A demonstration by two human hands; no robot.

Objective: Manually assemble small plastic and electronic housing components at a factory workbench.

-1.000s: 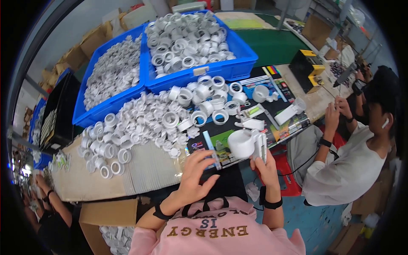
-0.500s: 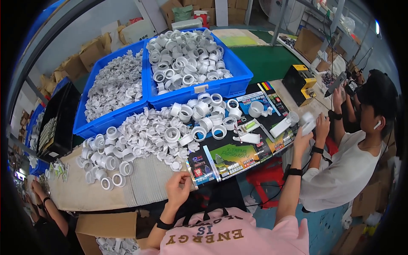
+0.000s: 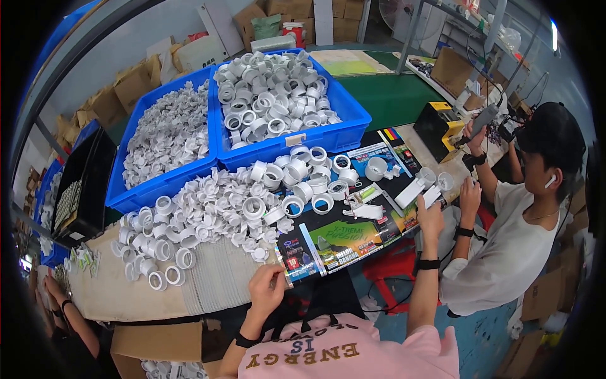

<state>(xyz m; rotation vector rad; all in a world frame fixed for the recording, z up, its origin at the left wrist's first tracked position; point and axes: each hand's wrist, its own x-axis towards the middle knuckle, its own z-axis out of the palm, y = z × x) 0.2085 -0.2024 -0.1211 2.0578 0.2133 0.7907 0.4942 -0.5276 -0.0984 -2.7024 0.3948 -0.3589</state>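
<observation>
My right hand (image 3: pixel 430 220) grips the handle end of a white plastic scoop-like part (image 3: pixel 433 194), whose far end carries a round cup. Close beside it on the left lies a similar white part (image 3: pixel 411 191) on the dark printed sheet (image 3: pixel 303 249). My left hand (image 3: pixel 266 289) rests at the table's front edge by the sheet's left corner, fingers curled, nothing visible in them. White rings (image 3: pixel 322 203) and a heap of small white pieces (image 3: pixel 211 208) lie beyond it. A white cup with a side tab (image 3: pixel 377 168) and a flat white strip (image 3: pixel 365 211) sit on the sheet.
Two blue bins (image 3: pixel 293 140) hold white rings and small white pieces behind the heap. At the right a co-worker (image 3: pixel 505 252) holds a grey tool (image 3: pixel 485 119) near a yellow-black box (image 3: pixel 437 132). A red stool (image 3: pixel 391 271) and a cardboard box (image 3: pixel 158 341) stand below table height.
My right hand has come down and left, bringing the white part alongside the similar one. The co-worker's hand with the grey tool has shifted left. My left hand stays at the table edge.
</observation>
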